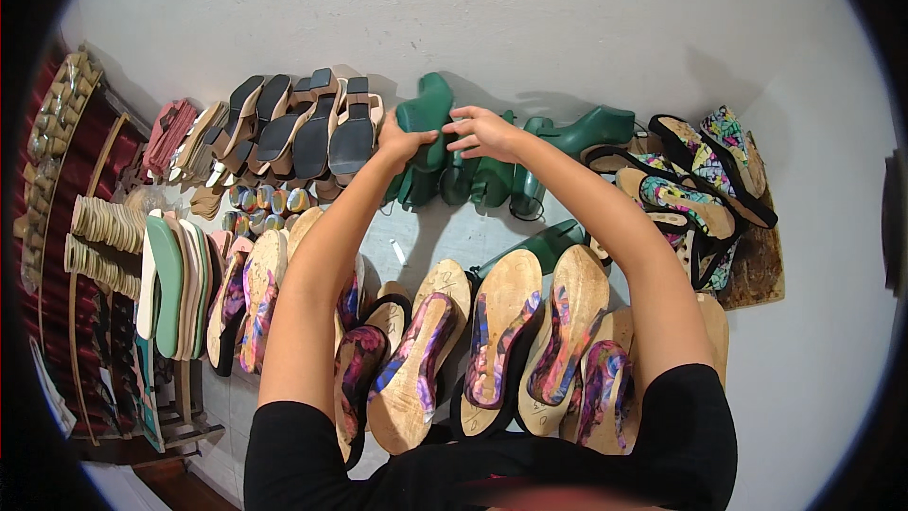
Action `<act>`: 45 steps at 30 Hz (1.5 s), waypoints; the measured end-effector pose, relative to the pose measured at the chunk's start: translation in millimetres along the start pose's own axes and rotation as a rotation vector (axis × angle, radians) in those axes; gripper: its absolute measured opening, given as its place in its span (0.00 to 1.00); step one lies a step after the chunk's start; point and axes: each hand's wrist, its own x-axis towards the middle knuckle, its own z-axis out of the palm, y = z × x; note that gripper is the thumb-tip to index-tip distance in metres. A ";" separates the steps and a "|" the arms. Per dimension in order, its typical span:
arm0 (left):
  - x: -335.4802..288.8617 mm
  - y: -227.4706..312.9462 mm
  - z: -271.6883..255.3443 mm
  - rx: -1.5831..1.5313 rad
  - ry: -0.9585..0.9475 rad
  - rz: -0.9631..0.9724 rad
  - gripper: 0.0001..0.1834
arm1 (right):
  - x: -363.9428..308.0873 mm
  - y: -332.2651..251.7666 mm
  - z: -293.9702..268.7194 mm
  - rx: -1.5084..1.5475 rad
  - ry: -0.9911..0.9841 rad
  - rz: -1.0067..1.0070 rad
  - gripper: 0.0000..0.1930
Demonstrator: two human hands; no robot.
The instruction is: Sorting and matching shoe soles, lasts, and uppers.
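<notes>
Both my arms reach out to the far side of the table, where green shoe lasts stand in a cluster by the wall. My left hand (401, 142) grips the side of one green shoe last (430, 106), thumb across its front. To the right of that last, my right hand (484, 135) has its fingers spread, the tips close to it; whether they touch cannot be told. More green lasts (492, 180) are below and beside my right hand, and another green last (601, 128) lies on its side farther right. Black-soled sandals (355, 144) stand just left of my left hand.
Wooden soles with colourful patterned pieces (506, 303) line the near side under my arms. Patterned soles (709, 180) pile up at the right on a brown board (761, 260). Stacked insoles (170, 279) and a rack (71, 341) are at the left. A white stick (397, 252) lies mid-table.
</notes>
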 end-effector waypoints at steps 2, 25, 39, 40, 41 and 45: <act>3.6 -8.7 -13.7 0.382 0.377 0.222 0.41 | 0.9 -8.6 7.6 -0.077 0.003 0.028 0.26; 12.9 -35.2 -0.8 1.032 0.320 0.185 0.37 | -43.9 66.0 -213.0 -1.709 0.867 0.053 0.38; 12.5 -19.3 -21.7 0.767 0.401 0.631 0.17 | -99.1 9.2 -159.5 -1.765 0.523 -0.314 0.20; 10.2 -17.4 -19.8 0.749 0.479 0.704 0.14 | -97.8 2.8 -145.5 -1.722 0.552 -0.314 0.21; 8.0 -14.1 -19.1 0.747 0.480 0.709 0.14 | -94.1 -1.4 -131.8 -1.724 0.556 -0.315 0.21; 3.8 -3.5 -7.1 0.585 0.285 0.656 0.11 | -62.6 -10.5 -84.4 -1.149 0.631 -0.075 0.24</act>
